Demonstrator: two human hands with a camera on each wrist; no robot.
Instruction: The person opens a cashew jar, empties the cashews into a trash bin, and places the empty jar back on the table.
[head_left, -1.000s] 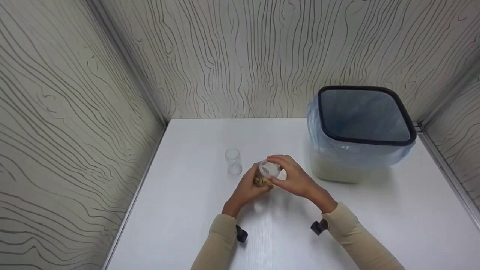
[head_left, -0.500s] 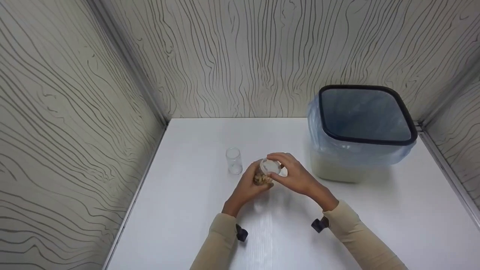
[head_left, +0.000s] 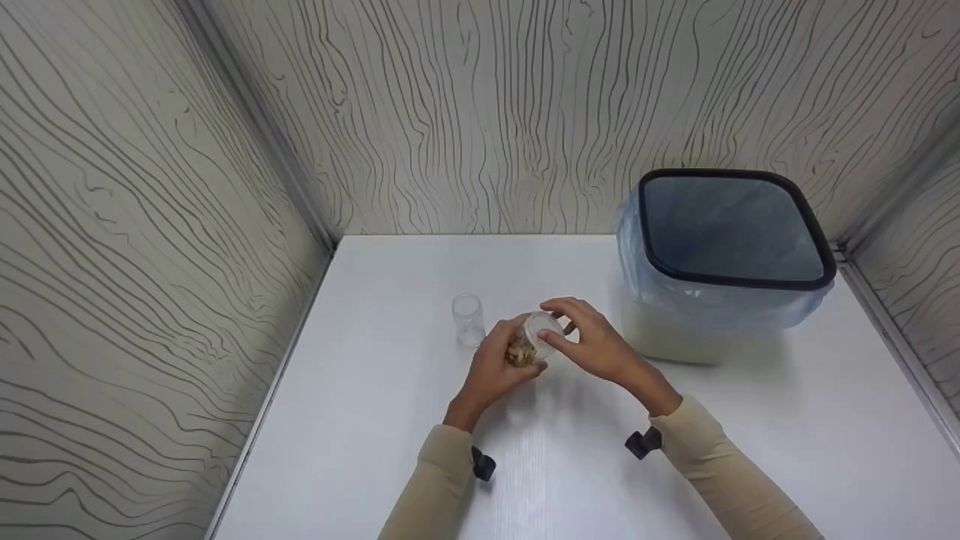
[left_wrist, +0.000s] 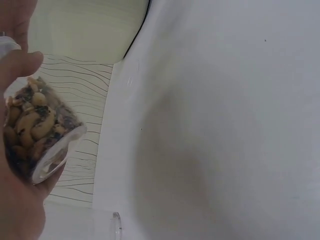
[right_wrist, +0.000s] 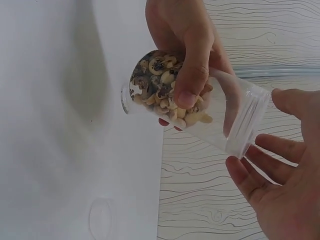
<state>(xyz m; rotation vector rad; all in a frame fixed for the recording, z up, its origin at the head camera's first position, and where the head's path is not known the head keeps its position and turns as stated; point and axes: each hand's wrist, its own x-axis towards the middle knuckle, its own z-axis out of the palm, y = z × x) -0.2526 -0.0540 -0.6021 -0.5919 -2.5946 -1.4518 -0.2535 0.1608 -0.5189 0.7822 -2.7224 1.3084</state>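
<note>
My left hand (head_left: pixel 495 364) grips a clear jar (head_left: pixel 523 351) partly filled with cashews and darker bits. The jar is held tilted above the table, its contents gathered toward the base in the right wrist view. A clear ribbed screw lid (right_wrist: pixel 248 120) sits at the jar's mouth. Around its rim lie the thumb and fingers of my right hand (head_left: pixel 596 345), the thumb on one side and several fingertips on the other. Left of the hands, a second clear jar (head_left: pixel 469 322) stands upright on the table, with no contents visible in it.
At the back right stands a pale bin (head_left: pixel 667 341) with a black rim and a blue bag liner (head_left: pixel 645 277). White tabletop (head_left: pixel 375 420) surrounds the hands. Wood-patterned panels (head_left: pixel 480 120) close off the back and sides.
Both hands and the jar have risen slightly in the head view. The lid end leans further right, and my right hand's fingers have shifted around the lid. The second jar stays put.
</note>
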